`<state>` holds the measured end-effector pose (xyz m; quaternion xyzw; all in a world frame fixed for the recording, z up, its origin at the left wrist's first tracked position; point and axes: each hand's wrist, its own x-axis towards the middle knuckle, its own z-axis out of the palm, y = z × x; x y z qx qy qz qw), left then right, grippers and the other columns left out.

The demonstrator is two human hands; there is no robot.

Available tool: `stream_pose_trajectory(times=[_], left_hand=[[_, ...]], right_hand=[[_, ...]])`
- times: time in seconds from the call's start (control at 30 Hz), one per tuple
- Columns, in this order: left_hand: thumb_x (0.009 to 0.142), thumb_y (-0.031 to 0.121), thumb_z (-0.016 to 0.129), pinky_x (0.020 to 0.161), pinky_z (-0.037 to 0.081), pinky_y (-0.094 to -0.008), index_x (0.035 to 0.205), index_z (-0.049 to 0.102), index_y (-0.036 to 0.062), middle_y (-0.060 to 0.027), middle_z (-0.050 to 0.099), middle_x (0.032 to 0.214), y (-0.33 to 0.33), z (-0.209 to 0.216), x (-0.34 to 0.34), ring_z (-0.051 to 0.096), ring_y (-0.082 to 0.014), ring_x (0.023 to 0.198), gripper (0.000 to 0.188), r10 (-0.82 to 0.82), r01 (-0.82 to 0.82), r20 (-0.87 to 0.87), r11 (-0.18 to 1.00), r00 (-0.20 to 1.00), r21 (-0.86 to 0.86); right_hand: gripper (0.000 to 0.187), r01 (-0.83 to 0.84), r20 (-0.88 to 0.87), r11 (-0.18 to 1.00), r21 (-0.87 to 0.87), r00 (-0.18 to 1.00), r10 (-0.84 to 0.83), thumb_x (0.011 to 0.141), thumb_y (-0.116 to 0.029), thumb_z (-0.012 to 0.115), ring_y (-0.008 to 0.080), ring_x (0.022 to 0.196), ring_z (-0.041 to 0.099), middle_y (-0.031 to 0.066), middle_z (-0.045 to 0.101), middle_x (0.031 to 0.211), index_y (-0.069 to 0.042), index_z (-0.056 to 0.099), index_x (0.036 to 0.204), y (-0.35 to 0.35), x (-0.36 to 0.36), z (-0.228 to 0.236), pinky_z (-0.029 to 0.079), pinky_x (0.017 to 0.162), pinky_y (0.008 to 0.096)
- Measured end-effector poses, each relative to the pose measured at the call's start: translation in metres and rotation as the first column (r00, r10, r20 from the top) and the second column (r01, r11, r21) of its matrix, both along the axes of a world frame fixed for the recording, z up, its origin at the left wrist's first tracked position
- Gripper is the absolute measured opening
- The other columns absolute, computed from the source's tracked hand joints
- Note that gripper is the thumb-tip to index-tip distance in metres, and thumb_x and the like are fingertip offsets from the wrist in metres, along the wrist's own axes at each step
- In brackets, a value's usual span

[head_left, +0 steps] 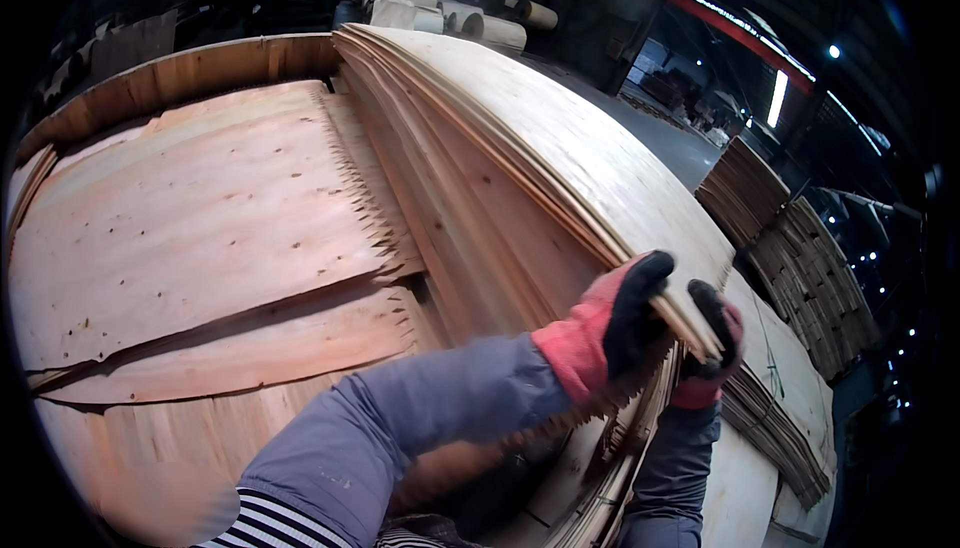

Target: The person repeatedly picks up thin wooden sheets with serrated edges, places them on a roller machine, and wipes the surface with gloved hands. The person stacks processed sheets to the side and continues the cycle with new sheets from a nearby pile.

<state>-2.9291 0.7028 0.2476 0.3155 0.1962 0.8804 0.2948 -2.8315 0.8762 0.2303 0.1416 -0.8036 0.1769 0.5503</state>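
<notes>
My left hand (612, 328), in a red glove with black coating, is closed on the near corner of a bundle of thin wood veneer sheets (560, 123). Close by on its right, my right hand (720, 343), gloved alike, wraps the same corner with its fingers over the edge. The bundle stands tilted, its pale face turned to the right and its layered edges running away to the far left. Beneath and left of it lies a broad pile of pinkish veneer sheets (210, 218) with jagged, torn ends. My right thumb cannot be made out.
A wooden board wall (200, 73) bounds the pile at the back. Tied veneer stacks (780, 388) lie at the right, with more bundles (810, 278) farther off. Pale rolls (495, 33) rest at the back. A concrete floor (650, 133) runs between them.
</notes>
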Motion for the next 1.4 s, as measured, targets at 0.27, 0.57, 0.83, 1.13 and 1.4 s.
stream_pose_trajectory(times=[0.27, 0.57, 0.83, 1.13, 1.4], left_hand=[[0.081, 0.033, 0.056, 0.058, 0.042, -0.0291, 0.087, 0.055, 0.0061, -0.0056, 0.055, 0.080, -0.013, -0.025, -0.007, 0.052, -0.0148, 0.069, 0.028, -0.187, 0.244, 0.310, 0.957, 0.932, -0.158], [0.083, 0.015, 0.049, 0.092, 0.038, -0.0328, 0.125, 0.035, 0.0014, -0.0137, 0.042, 0.124, -0.285, -0.098, -0.084, 0.044, -0.0222, 0.111, 0.047, 0.067, -0.239, -0.506, 0.929, 0.860, -0.283], [0.088, 0.019, 0.041, 0.089, 0.041, -0.0342, 0.110, 0.050, -0.0043, -0.0149, 0.054, 0.108, -0.568, -0.060, 0.004, 0.053, -0.0227, 0.100, 0.034, -0.015, -0.050, -0.097, 0.776, 0.995, -0.628], [0.076, 0.027, 0.064, 0.060, 0.043, -0.0232, 0.098, 0.056, -0.0003, -0.0018, 0.058, 0.081, -0.681, -0.134, 0.066, 0.051, -0.0098, 0.067, 0.036, 0.012, -0.417, -0.417, 0.002, 0.909, -0.909], [0.073, 0.018, 0.064, 0.063, 0.047, -0.0270, 0.106, 0.051, -0.0036, -0.0083, 0.060, 0.085, -0.767, -0.172, 0.265, 0.057, -0.0152, 0.070, 0.041, 0.363, -0.360, -0.369, -0.094, 0.856, -0.928]], right_hand=[[0.035, 0.293, 0.104, 0.952, 0.090, 0.948, -0.301, 0.068, -0.015, 0.054, 0.0336, 0.097, 0.055, 0.0201, 0.056, 0.103, 0.001, 0.056, 0.099, -0.046, 0.023, -0.015, 0.044, 0.084, 0.0374], [0.055, 0.056, 0.342, 0.847, 0.528, 0.899, -0.272, 0.066, -0.034, 0.065, 0.0279, 0.107, 0.047, 0.0152, 0.051, 0.110, -0.005, 0.051, 0.110, -0.334, 0.003, -0.024, 0.031, 0.095, 0.0415], [0.084, 0.690, 0.425, 0.574, 0.441, 0.403, -0.811, 0.069, -0.055, 0.058, 0.0304, 0.121, 0.030, 0.0204, 0.033, 0.129, 0.001, 0.031, 0.126, -0.336, 0.143, 0.027, 0.019, 0.102, 0.0397], [0.054, 0.737, 0.778, 0.265, -0.621, 0.620, 0.100, 0.071, -0.036, 0.067, 0.0177, 0.072, 0.059, 0.0119, 0.061, 0.085, 0.009, 0.055, 0.099, -0.250, 0.243, -0.167, 0.048, 0.057, 0.0273], [0.030, 0.624, 0.732, 0.457, -0.634, 0.675, 0.093, 0.077, -0.019, 0.061, 0.0116, 0.073, 0.054, 0.0057, 0.060, 0.081, 0.003, 0.054, 0.097, -0.357, 0.363, -0.255, 0.044, 0.066, 0.0261]])
